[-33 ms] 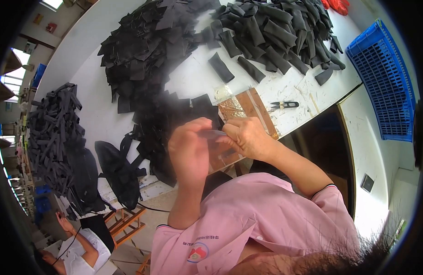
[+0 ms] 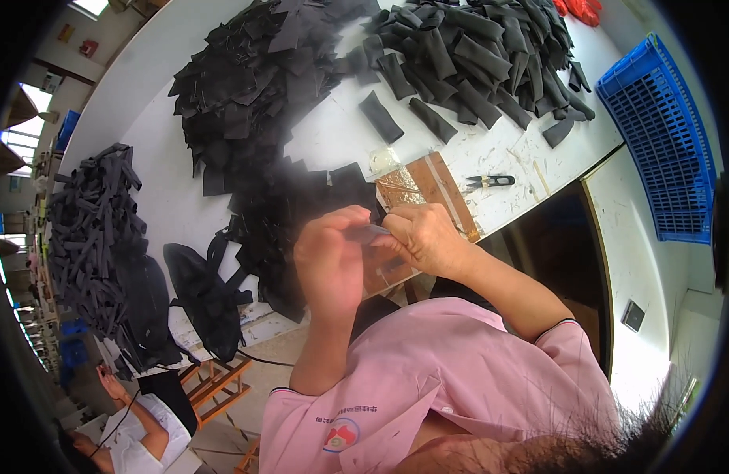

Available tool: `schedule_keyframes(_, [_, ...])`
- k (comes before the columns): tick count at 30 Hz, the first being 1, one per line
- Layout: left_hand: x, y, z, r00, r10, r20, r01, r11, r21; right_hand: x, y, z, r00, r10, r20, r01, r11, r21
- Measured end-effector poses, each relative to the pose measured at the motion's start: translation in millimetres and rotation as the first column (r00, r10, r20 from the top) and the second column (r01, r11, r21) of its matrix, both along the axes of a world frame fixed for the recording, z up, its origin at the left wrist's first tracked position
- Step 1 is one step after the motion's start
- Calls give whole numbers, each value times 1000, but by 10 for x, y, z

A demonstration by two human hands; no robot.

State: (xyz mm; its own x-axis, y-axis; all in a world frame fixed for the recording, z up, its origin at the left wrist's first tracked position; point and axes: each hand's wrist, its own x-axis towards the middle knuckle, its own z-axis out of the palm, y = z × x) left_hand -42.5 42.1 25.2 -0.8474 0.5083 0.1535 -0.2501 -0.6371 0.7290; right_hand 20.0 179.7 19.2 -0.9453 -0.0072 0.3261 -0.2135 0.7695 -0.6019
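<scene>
My left hand and my right hand meet above the near edge of the white table. Between them is a small greyish piece of fabric, mostly covered by fingers. Both hands are closed, pinching the piece from either side. Under them lies a brown wooden board. A pair of black thread snips rests to its right. Flat black fabric pieces spread in a heap beyond and left of my hands.
Rolled black fabric tubes are piled at the far right, beside a blue plastic crate. Black strips and a black bag-like item lie at left. Another person sits at lower left. Something red lies at the far edge.
My left hand has shifted very slightly to the right, toward my right hand. The greyish fabric between the fingers has tilted a little.
</scene>
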Motion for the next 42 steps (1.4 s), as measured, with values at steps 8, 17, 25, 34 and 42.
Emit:
schedule_keyframes(8, [-79, -20, 3, 980, 70, -185, -88, 992, -93, -7, -25, -84, 997, 0, -78, -14, 984, -178])
schedule_keyframes(17, [-368, 75, -520, 670, -242, -702, -525, 515, -678, -426, 657, 531, 997, -25, 73, 77, 352, -933])
schedule_keyframes(25, [-292, 164, -856, 403, -561, -724, -688, 337, -643, 379, 269, -221, 895, -14, 447, 401, 466, -789])
schedule_keyframes(34, [-355, 158, -852, 442, -508, -739, -696, 326, -640, 417, 96, -268, 875, -8, 484, 436, 446, -782])
schedule_keyframes(42, [-290, 120, -814, 421, -522, -742, -659, 386, -645, 466, 10, -327, 881, 14, 472, 409, 476, -778])
